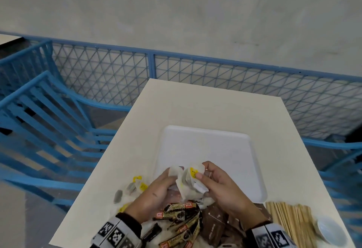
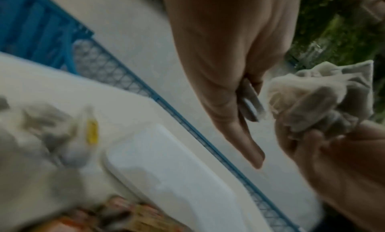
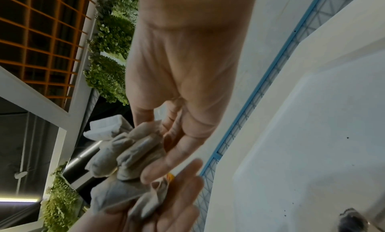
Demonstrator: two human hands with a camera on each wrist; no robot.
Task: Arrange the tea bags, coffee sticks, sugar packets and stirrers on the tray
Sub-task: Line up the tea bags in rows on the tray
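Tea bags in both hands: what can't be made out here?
- Count of tea bags in the bunch: head view, left hand and right hand cover them.
- Tag print: too small.
- Coffee sticks: partly under the wrists, cut off by the bottom edge.
- Loose bags: left wrist view, blurred.

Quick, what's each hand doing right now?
Left hand: gripping the bunch of tea bags.
Right hand: pinching the same bunch of tea bags.

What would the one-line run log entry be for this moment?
stage: gathering | left hand + right hand: holding tea bags bunch above tray edge | tray: bare | coffee sticks, stirrers: on table
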